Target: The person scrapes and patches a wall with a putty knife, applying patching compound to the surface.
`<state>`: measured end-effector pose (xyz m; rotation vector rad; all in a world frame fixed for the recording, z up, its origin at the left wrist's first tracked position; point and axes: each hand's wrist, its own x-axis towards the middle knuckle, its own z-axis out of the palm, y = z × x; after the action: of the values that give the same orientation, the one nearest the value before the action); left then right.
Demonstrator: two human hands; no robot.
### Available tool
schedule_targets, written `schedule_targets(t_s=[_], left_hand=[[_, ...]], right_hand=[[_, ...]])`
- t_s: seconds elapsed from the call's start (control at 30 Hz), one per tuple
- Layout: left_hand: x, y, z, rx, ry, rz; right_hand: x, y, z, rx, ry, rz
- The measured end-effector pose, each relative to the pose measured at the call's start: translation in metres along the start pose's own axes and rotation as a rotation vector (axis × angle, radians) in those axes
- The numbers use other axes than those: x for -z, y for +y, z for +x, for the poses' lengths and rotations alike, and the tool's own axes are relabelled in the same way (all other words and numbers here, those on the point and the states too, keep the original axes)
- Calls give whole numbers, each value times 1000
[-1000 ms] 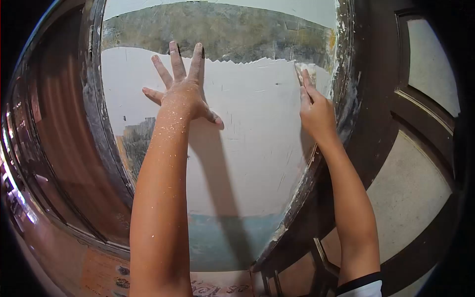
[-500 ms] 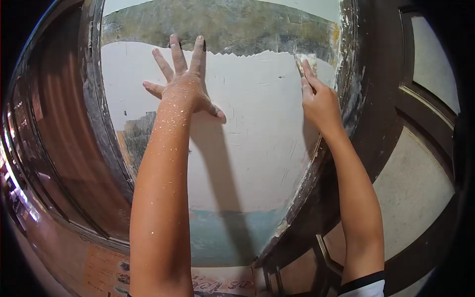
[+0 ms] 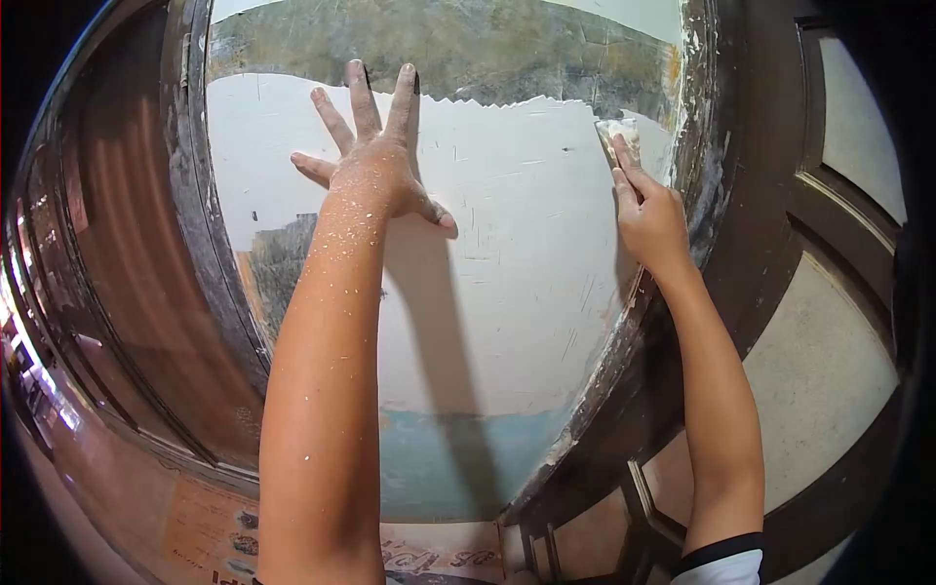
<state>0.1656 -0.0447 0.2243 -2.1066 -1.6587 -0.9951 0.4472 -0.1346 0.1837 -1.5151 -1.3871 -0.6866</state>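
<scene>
Scraper (image 3: 618, 130) clamped in my right fingers (image 3: 633, 170) likely wants a shallow angle on white coating (image 3: 517, 214); left fingers (image 3: 363, 102) spread apart.

- Scraper (image 3: 620, 128): handle hidden inside right grip (image 3: 655, 219).
- Left grip (image 3: 375, 174): palm hidden, faces wall panel (image 3: 522, 253).
- Left forearm (image 3: 320, 419): cut off at bottom, covers part of grey patch (image 3: 283, 258).
- Right sleeve (image 3: 726, 565): cut off, bottom edge.
- Wall panel: top out of frame.
- Far-left clutter (image 3: 47, 395): blurred.
</scene>
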Motion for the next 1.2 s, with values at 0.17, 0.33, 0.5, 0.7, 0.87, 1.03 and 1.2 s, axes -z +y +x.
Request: schedule_targets(t_s=[0.17,0.33,0.5,0.7,0.87,1.03,1.2], left_hand=[[0,1,0,10,-10,19],[1,1,1,13,-14,35],[-3,-3,-1,-33,29,8],[0,1,0,0,2,21],[-3,-1,2,2,7,5],[-1,-1,-1,-7,20,12],[3,-3,-4,-22,-4,-32]], right_hand=[[4,-9,8,35,-2,14],[-7,7,6,105,41,39],[-1,-12,0,-61,-5,81],[-2,-13,6,1,2,63],[-21,13,7,164,95,117],[-9,-6,21,72,8,52],[-11,2,11,122,85,116]])
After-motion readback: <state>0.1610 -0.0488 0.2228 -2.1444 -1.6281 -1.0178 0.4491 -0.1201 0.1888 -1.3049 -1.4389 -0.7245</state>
